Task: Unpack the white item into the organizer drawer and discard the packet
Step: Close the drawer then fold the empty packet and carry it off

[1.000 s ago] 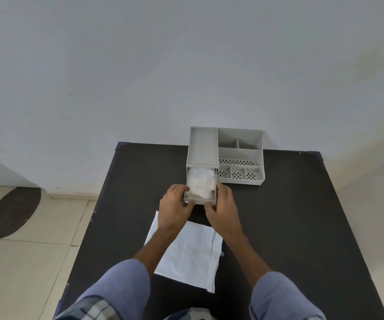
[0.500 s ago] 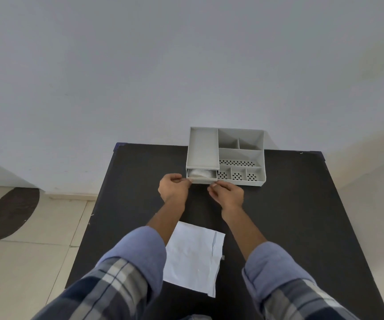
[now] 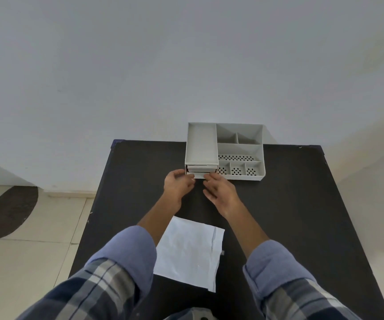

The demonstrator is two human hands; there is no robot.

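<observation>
The grey organizer (image 3: 240, 150) stands at the table's far edge against the wall. Its lower drawer (image 3: 200, 175) on the left side is pushed almost fully in, and the white item inside is hidden. My left hand (image 3: 178, 186) is curled at the drawer's front left corner, thumb above and fingertips on the front lip. My right hand (image 3: 221, 191) lies with loosely spread fingers, its tips touching the drawer front's right end. The flat white packet (image 3: 191, 252) lies on the table between my forearms, near the front edge.
The black table (image 3: 301, 204) ends at the wall behind the organizer. To the left is tiled floor (image 3: 36, 227) with a dark oval mat (image 3: 9, 213). The organizer's open compartments on the right have perforated bottoms (image 3: 236, 157).
The drawer, pulled out with the white item showing one second ago, has been pushed into the organizer by both hands. My right hand's fingers have loosened and spread.
</observation>
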